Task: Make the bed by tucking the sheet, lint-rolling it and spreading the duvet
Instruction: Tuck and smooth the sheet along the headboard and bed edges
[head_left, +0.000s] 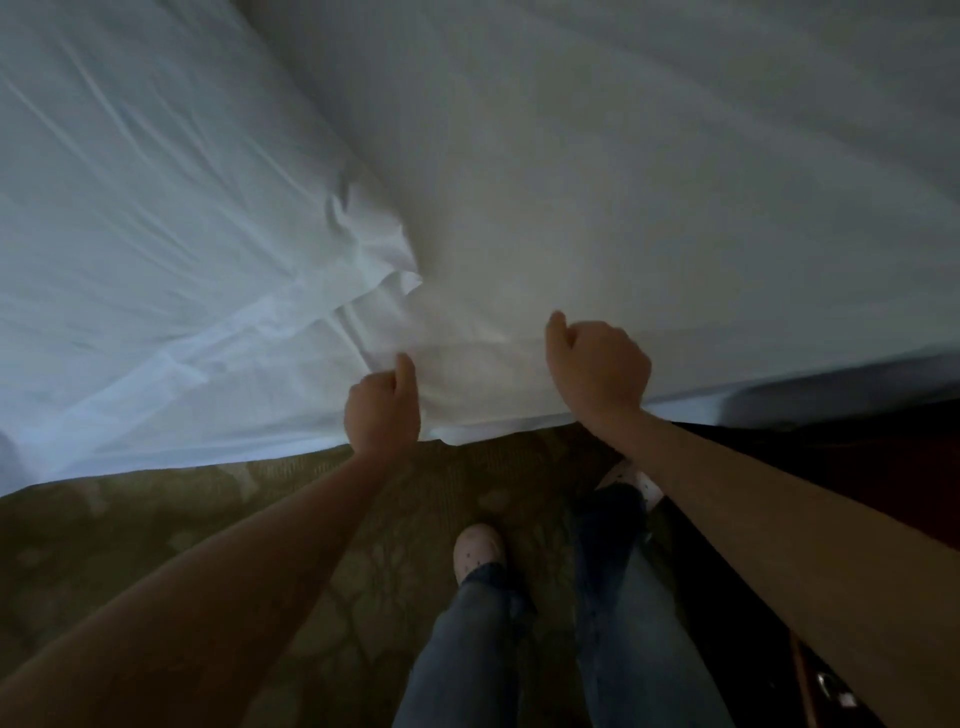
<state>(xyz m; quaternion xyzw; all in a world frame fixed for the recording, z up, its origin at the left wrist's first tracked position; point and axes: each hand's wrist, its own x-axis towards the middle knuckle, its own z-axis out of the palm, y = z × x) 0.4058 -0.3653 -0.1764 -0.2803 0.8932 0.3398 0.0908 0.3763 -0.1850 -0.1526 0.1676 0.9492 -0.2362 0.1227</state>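
So right now I'm gripping the near edge of the white sheet (493, 249) with both fists. My left hand (382, 410) and my right hand (597, 369) are both curling tight round the fabric, thumbs sticking up, a little apart from each other. It's spreading out in front of me, its edge hanging over the patterned carpet (156, 519). A brighter, creased layer (156, 234) is bunching up to the left. My jeans (467, 649) are showing below.
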